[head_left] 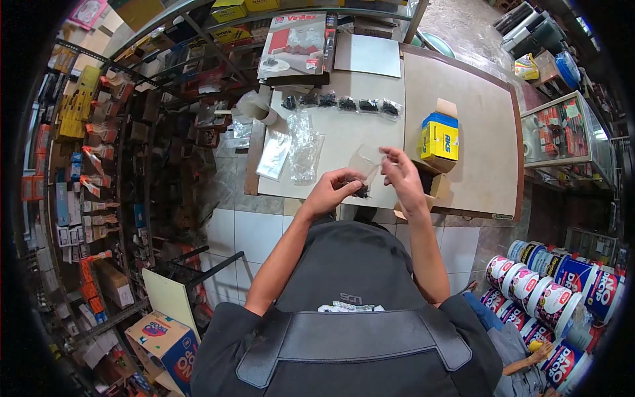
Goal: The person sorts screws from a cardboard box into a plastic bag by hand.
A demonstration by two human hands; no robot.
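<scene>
Both hands are up over the near edge of the surface (344,142). Left hand (329,192) has its fingers closed on a small clump of dark screws (361,191), and the right hand (401,175) pinches the edge of a clear bag (366,161) just above them (bag's nearly see-through, hard to make out). Further back there's a row of filled bags (340,103), loose empty bags (301,145), and a yellow box (439,137) off to the right.

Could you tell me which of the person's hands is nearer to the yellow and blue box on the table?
The right hand. It is raised just beside the yellow and blue box, below and to its left in view. The left hand is farther off, beyond the clear bag.
</scene>
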